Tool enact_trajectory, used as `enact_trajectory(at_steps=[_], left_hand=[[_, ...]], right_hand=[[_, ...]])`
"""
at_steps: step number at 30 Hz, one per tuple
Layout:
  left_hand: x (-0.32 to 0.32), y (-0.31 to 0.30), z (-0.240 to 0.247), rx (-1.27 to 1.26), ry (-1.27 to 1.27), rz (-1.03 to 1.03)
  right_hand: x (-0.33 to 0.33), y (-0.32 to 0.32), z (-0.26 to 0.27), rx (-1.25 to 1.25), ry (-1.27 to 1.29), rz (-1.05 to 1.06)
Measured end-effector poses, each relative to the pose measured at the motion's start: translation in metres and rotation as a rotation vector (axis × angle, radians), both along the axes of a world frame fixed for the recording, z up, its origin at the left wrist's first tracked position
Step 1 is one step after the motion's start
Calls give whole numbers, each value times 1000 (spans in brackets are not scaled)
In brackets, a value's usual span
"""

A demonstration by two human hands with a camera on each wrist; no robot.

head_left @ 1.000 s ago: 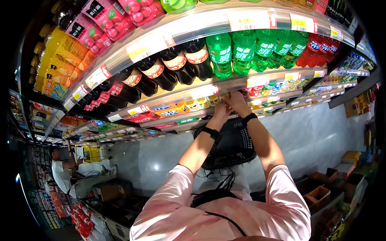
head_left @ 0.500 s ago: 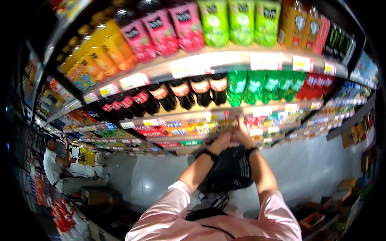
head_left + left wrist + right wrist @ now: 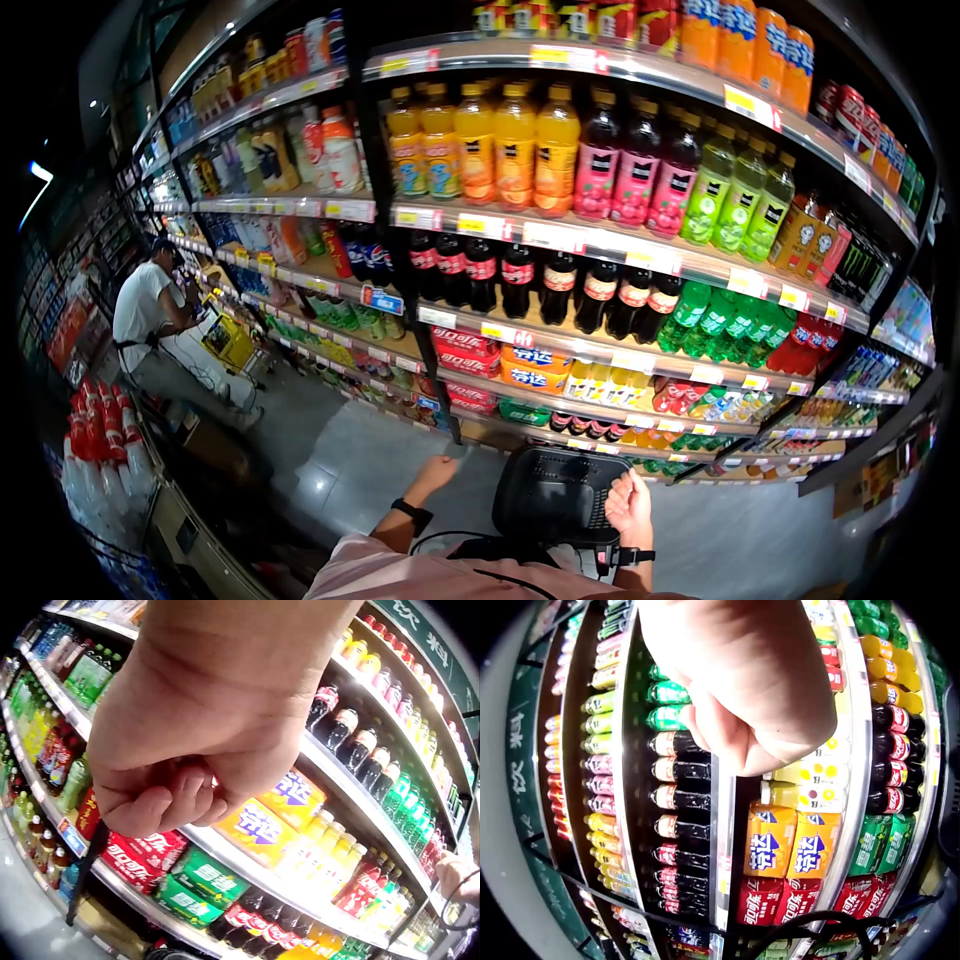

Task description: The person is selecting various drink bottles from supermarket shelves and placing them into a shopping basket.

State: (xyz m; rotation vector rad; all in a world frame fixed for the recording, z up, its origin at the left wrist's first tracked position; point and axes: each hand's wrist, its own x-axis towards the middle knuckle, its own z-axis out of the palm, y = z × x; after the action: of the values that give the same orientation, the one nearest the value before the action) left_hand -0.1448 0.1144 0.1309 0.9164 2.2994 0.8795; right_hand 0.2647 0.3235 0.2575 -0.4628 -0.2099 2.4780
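In the head view the left hand [image 3: 433,474] is in the air left of the black basket [image 3: 545,500]. The left wrist view shows that hand [image 3: 187,765] with its fingers curled in towards the palm and nothing visible in them. At the basket's right edge in the head view is the right hand [image 3: 628,503], raised and curled. Seen by the right wrist camera, this hand [image 3: 742,697] is a loose fist in front of the shelves, with no object visible in it. What bears the basket is hidden.
Drink shelves [image 3: 600,240] span the front, with cola bottles [image 3: 600,290], green bottles [image 3: 715,320] and orange multipacks [image 3: 535,368]. At the left, a person in a white shirt [image 3: 145,305] is beside a yellow cart [image 3: 228,340]. Red-capped bottles [image 3: 100,420] stand at lower left.
Both hands have drawn back from the lower shelf and moved apart, the left one to the left. The head view has swung left and up, showing more shelves.
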Motion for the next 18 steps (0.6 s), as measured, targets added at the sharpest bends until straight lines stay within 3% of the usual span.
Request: enact_trajectory(at_steps=[3, 5, 7, 9, 11, 13, 15, 16, 17, 18], left_hand=[[-13, -26, 19, 6, 49, 84], [-28, -23, 53, 273, 5, 25], [-63, 8, 53, 692, 267, -53], [-68, 26, 156, 714, 59, -49], [-74, 42, 258, 692, 67, -124], [-93, 81, 333, 999, 553, -184], [-96, 113, 422, 1095, 664, -138], [-104, 128, 455, 974, 766, -105], [-115, 156, 477, 1180, 864, -118], [-119, 174, 501, 1135, 926, -90]], right_hand=[[-31, 3, 27, 212, -155, 37], [-66, -6, 71, 446, -471, 27], [-93, 0, 93, 786, -562, 88], [-123, 5, 146, 1035, -591, 113], [-158, 16, 184, 1223, -472, 98], [-197, 39, 223, 1584, -480, 59], [-240, 23, 285, 1620, -503, -30], [-268, 32, 299, 1652, -436, -39], [-294, 34, 318, 1753, -428, -117], [-318, 41, 335, 1874, -544, -177]])
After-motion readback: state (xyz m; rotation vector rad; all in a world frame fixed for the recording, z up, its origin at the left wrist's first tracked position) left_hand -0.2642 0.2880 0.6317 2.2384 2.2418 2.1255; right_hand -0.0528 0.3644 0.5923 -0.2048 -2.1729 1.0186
